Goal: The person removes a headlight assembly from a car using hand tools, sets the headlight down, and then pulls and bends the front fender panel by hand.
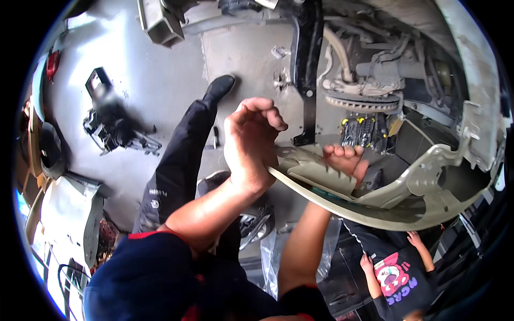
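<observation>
A curved, greenish-beige car fender (375,216) sweeps from the middle to the right, its wheel-arch edge toward the bare brake disc. My left hand (249,147) is raised at the fender's left end, the heel of the hand against its edge. Its fingers curl in toward the palm, with nothing seen in them. My right forearm passes beneath the fender, and my right hand (345,160) shows on its far side. Those fingers bend over the fender's inner flange, the thumb to the right; the fender hides the wrist and part of the palm.
A brake disc (364,101) and suspension parts sit at upper right beside a black upright beam (308,69). A tool set (358,131) lies below the disc. Dark machinery (115,125) stands on the left floor, near a white panel (69,219). Another person (399,273) is at lower right.
</observation>
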`<move>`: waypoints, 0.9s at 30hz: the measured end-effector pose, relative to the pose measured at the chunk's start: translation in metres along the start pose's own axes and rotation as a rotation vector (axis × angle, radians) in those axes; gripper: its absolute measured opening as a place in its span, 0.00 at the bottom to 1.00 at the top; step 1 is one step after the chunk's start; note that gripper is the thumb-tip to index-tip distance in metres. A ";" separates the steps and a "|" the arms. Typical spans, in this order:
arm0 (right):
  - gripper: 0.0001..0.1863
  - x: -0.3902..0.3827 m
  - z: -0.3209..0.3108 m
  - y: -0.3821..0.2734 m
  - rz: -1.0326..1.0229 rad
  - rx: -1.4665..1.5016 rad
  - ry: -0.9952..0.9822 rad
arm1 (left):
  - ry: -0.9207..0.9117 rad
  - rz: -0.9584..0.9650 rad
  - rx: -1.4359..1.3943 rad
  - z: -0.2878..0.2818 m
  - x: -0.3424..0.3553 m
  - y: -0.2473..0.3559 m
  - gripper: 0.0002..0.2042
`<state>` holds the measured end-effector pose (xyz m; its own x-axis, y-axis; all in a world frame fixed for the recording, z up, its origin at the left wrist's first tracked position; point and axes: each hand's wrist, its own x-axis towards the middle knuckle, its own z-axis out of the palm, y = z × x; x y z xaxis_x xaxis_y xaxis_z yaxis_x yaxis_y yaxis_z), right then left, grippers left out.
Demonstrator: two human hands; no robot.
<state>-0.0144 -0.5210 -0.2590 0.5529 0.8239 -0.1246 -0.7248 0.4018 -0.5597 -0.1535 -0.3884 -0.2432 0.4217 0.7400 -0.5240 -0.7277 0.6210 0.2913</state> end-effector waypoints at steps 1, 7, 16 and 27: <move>0.20 0.009 -0.004 0.004 0.009 0.105 -0.280 | 0.014 0.013 0.010 -0.002 -0.002 -0.002 0.26; 0.30 0.067 -0.009 -0.029 0.269 0.093 -0.605 | 0.135 -0.089 -0.082 -0.003 0.000 0.006 0.24; 0.21 -0.068 -0.060 -0.026 0.209 0.274 0.750 | 0.167 -0.081 -0.129 0.001 -0.002 0.007 0.27; 0.18 -0.012 0.006 -0.006 -0.094 0.190 0.001 | 0.112 0.054 -0.057 0.005 -0.002 0.000 0.26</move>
<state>-0.0193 -0.5310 -0.2499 0.6224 0.7786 -0.0799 -0.7341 0.5453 -0.4048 -0.1519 -0.3885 -0.2375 0.3204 0.7361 -0.5963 -0.7782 0.5634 0.2774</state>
